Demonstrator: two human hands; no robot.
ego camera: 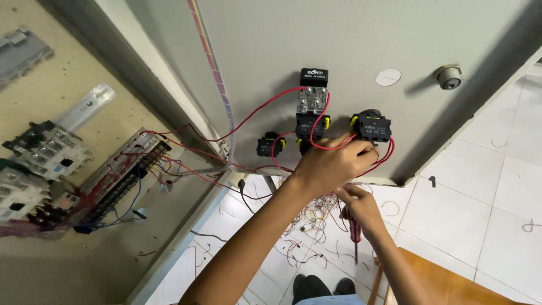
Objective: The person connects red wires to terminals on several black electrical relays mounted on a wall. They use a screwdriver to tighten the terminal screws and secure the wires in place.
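Wires, red and thin, looped across the inside of the grey cabinet door [350,39], and one red wire [330,148] ran to the left hand [330,164], which was raised near the centre of the view. Its fingers were curled in toward the black switch block with yellow tabs [371,126] at about one o'clock from the knuckles. The fingertips were hidden behind the hand itself, so whether they pinched the wire or only pressed on it could not be told.

At five o'clock from that hand, the right hand [361,206] was closed around a screwdriver with a red handle [355,231]. Its shaft pointed down toward six o'clock, and its tip was too thin to make out against the tiled floor [497,186].

At eleven o'clock from the left hand stood a stacked black and clear contact block [312,104], and at nine o'clock a smaller black block [269,145]. A round lock [449,77] sat at two o'clock.

Far over at nine o'clock, the terminal strip [121,178] and contactors [48,149] were partly cut off by the frame edge. Wire offcuts [305,226] littered the floor, half hidden by the forearms.
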